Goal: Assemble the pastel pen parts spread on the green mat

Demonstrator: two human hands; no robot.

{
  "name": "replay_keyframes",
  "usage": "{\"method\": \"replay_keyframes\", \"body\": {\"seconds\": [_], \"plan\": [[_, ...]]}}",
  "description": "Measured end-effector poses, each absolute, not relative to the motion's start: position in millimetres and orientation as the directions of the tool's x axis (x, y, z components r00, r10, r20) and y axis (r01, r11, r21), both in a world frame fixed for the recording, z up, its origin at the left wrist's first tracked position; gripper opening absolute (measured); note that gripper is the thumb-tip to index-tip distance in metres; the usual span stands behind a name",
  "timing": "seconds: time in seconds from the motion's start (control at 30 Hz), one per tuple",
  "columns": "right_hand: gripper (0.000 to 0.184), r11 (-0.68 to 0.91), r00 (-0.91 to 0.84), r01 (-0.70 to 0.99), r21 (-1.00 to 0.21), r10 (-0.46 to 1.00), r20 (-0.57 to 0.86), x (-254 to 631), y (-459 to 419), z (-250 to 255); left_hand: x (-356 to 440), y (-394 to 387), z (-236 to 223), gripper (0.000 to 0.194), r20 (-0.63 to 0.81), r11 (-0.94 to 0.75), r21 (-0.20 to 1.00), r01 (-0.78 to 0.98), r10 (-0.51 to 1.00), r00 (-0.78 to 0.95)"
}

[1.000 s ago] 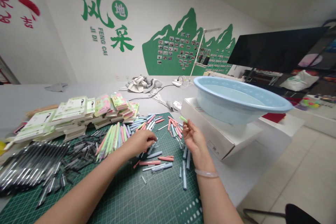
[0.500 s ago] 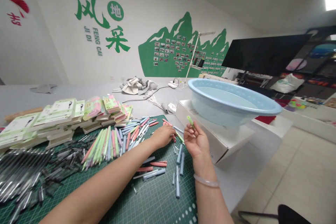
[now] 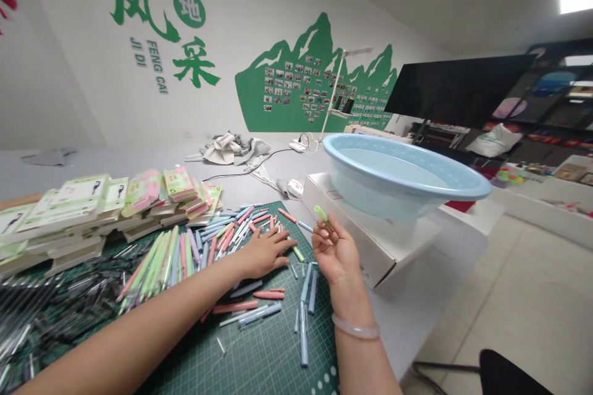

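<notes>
My left hand (image 3: pixel 265 253) lies palm down over loose pen parts, its fingers spread and apart. By its fingertips is a green pen barrel (image 3: pixel 297 251), partly covered by the fingers. My right hand (image 3: pixel 337 250), raised to the right, pinches a short light-green pen tube (image 3: pixel 320 213) whose open end points up and left. Blue pen barrels (image 3: pixel 304 333) lie on the green cutting mat (image 3: pixel 259 358) below that hand. Red pen pieces (image 3: pixel 269 294) sit just under my left wrist. A fan of green and pink barrels (image 3: pixel 155 265) is left of my left forearm.
A blue basin (image 3: pixel 393 191) stands on a white box (image 3: pixel 365 247) at the right. Stacked small cartons (image 3: pixel 74 203) and a heap of black and clear pen parts (image 3: pixel 69 296) fill the left. Gray cloth (image 3: pixel 231 149) and a cable lie farther back.
My left hand has moved back toward me, its fingers going from bunched on the pieces to spread out. My right hand still holds the green tube. The view has shifted slightly.
</notes>
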State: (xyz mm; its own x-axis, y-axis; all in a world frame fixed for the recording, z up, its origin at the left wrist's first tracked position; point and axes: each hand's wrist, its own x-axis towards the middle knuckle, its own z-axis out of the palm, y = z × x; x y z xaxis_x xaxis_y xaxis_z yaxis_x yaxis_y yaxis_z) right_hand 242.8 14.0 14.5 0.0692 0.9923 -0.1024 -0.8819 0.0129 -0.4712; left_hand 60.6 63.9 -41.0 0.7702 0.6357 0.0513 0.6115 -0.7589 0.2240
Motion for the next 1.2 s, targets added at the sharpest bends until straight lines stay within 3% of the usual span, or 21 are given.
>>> {"method": "replay_keyframes", "body": {"seconds": [0.13,0.27,0.43,0.57,0.67,0.73,1.2], "plan": [[0.011,0.019,0.081,-0.885,-0.466,0.99,-0.114,242.7,14.6,13.8,28.5,53.8,-22.5,0.047,-0.042,-0.753,0.281,0.595,0.61,0.791],[0.012,0.021,0.088,-0.871,-0.491,0.99,-0.113,241.8,15.0,12.3,1.8,44.5,-0.6,0.04,-0.106,-0.718,0.428,0.549,0.564,0.819],[0.013,0.004,0.068,-0.874,-0.486,0.991,-0.115,239.3,14.5,11.4,-18.2,40.9,21.2,0.037,-0.093,-0.655,0.536,0.533,0.581,0.808],[0.012,-0.003,0.065,-0.874,-0.486,0.99,-0.123,235.5,14.6,11.2,-33.3,51.9,22.4,0.032,-0.027,-0.546,0.448,0.708,0.783,0.621],[0.013,-0.019,0.06,-0.857,-0.515,0.989,-0.137,230.6,15.9,8.4,-51.7,67.3,19.7,0.025,0.06,-0.283,0.284,0.916,0.959,0.278],[0.014,-0.035,0.053,-0.843,-0.537,0.988,-0.148,226.6,17.0,5.5,-63.3,77.9,17.9,0.024,0.134,-0.135,0.205,0.97,0.985,0.108],[0.016,-0.092,0.012,-0.807,-0.584,0.985,-0.172,212.4,17.4,1.3,-53.6,99.3,-16.9,0.014,0.033,-0.18,0.168,0.969,0.984,0.177]]}}
